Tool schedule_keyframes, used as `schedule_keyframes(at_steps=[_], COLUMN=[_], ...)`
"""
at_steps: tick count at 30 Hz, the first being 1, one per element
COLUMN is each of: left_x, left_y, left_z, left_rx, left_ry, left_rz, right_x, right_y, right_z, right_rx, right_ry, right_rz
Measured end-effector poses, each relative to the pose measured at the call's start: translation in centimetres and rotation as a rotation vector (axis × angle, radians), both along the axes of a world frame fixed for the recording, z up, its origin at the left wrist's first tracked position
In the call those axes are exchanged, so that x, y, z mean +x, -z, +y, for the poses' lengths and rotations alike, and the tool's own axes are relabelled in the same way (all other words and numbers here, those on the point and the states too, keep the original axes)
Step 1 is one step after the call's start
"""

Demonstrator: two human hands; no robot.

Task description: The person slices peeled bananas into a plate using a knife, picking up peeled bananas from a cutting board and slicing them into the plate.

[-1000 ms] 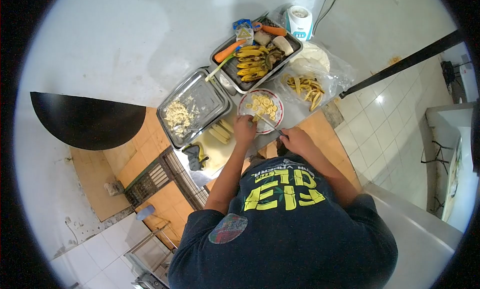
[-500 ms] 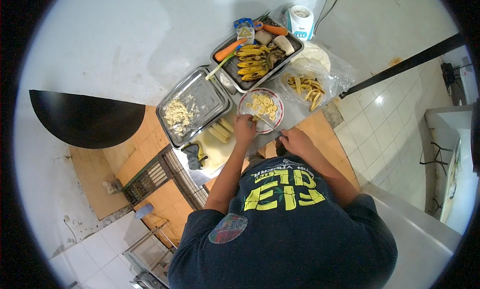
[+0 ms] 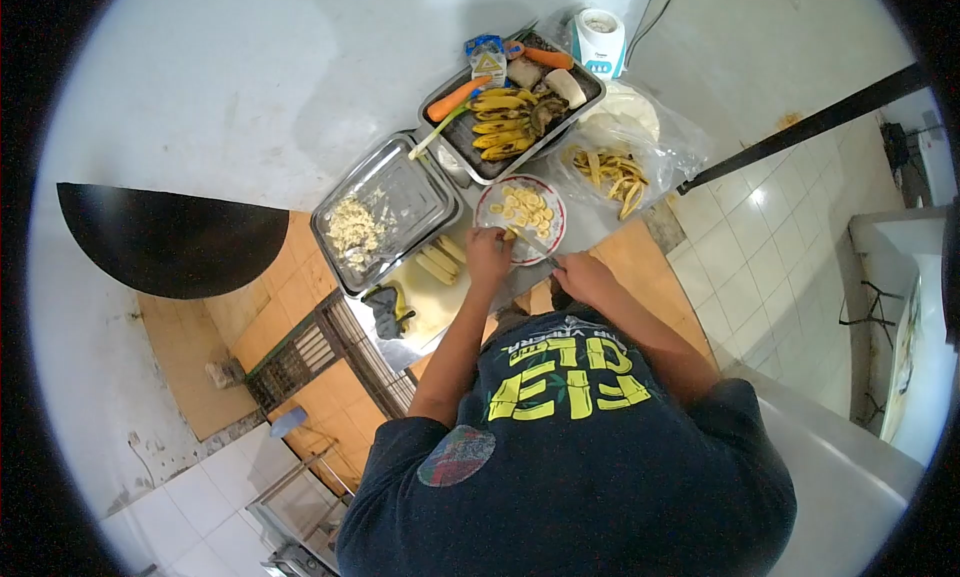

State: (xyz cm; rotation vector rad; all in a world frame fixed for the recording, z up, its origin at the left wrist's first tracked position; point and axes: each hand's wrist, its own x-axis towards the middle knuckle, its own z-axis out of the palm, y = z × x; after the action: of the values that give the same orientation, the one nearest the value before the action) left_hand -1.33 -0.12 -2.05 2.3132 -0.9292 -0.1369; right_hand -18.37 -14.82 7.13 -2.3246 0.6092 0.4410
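My right hand (image 3: 586,278) is closed round the handle of a knife (image 3: 541,250), whose thin blade points up and left over the plate. At the near left rim, my left hand (image 3: 488,255) pinches a short piece of peeled banana (image 3: 511,234) beside the blade tip. Its fingertips are partly hidden. The white plate with a red rim (image 3: 563,220) carries several round banana slices (image 3: 525,209). Left of my left hand, peeled whole bananas (image 3: 438,264) lie on a pale cutting board (image 3: 432,303).
A metal tray (image 3: 405,167) at left holds pale crumbly food (image 3: 355,229). Behind the plate, another tray (image 3: 455,157) holds a banana bunch (image 3: 503,127) and carrots (image 3: 458,98). A plastic bag with peels (image 3: 615,177) lies at right, near a white-and-blue appliance (image 3: 600,47).
My right hand and the knife have shifted slightly left and up toward the banana piece. My left hand stays almost in place, and the trays and plate look unchanged.
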Motion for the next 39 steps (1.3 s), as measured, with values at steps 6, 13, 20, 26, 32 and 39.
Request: schedule_keyframes(at_steps=[6, 13, 20, 26, 32, 39], left_x=[-0.2, -0.2, 0.1, -0.1, -0.3, 0.0], left_y=[-0.8, 0.7, 1.2, 0.2, -1.1, -0.2], left_z=[0.0, 0.2, 0.4, 0.3, 0.0, 0.3], left_rx=[0.025, -0.020, -0.029, -0.056, -0.014, -0.014], left_ry=[-0.033, -0.007, 0.019, 0.002, -0.024, -0.002], left_rz=[0.025, 0.010, 0.035, 0.026, 0.018, 0.079], right_x=[0.4, -0.9, -0.8, -0.3, -0.3, 0.0], right_y=[-1.1, -4.2, -3.3, -4.2, -3.1, -3.1], right_z=[-0.1, -1.5, -0.5, 0.1, 0.2, 0.4], right_rx=[-0.063, -0.131, -0.085, -0.106, -0.098, -0.057], right_ry=[0.006, 0.050, 0.045, 0.036, 0.030, 0.017], right_rz=[-0.015, 0.086, -0.031, 0.032, 0.024, 0.030])
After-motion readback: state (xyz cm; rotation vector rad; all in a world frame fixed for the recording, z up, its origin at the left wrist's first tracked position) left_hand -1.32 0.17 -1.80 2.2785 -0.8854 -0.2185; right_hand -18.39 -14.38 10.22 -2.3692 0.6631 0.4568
